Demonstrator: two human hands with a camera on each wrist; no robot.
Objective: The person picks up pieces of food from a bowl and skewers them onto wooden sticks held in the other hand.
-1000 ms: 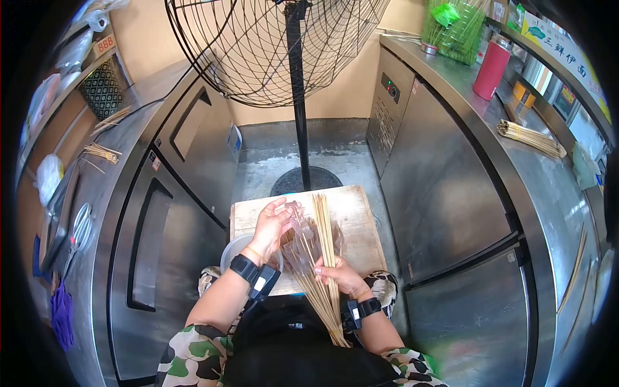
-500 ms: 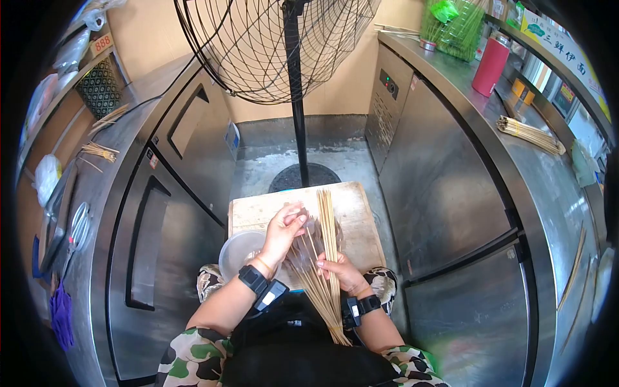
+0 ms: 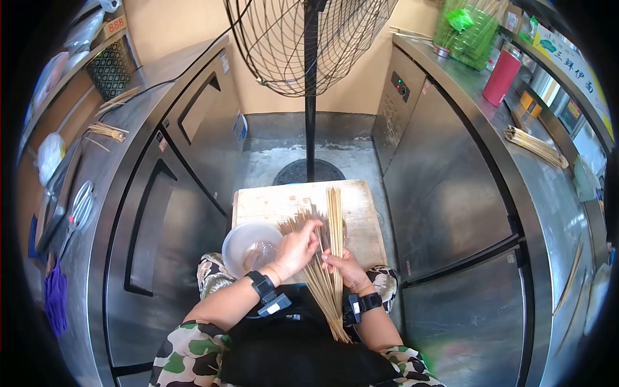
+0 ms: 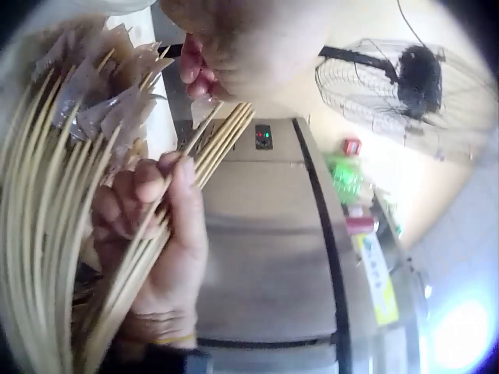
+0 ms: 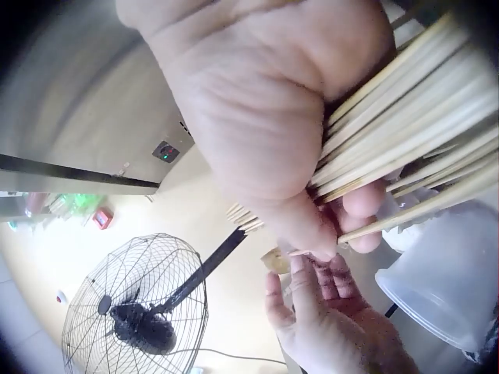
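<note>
My right hand (image 3: 348,267) grips a bundle of bare bamboo skewers (image 3: 335,219), with one skewer (image 4: 204,128) angled apart from the rest between thumb and finger. At that skewer's tip, my left hand (image 3: 300,250) pinches a thin translucent slice (image 4: 204,107), mostly hidden by the fingers. Beneath the hands, several loaded skewers (image 3: 316,284) fan from the board down to the lap, brownish translucent slices (image 4: 97,101) bunched at their far ends. A clear plastic bowl (image 3: 233,240) beside the left hand contains more glossy slices (image 3: 259,253).
The wooden board (image 3: 264,200) lies across the front of the knees. A stand fan (image 3: 311,129) rises behind it. Steel cabinets flank both sides; their counters hold a skewer bundle (image 3: 535,147), a red flask (image 3: 501,77) and a whisk (image 3: 80,206).
My left hand has come down and rightward to the skewer tip at the right hand, uncovering more of the bowl. The right hand keeps its grip. The head view has shifted slightly.
</note>
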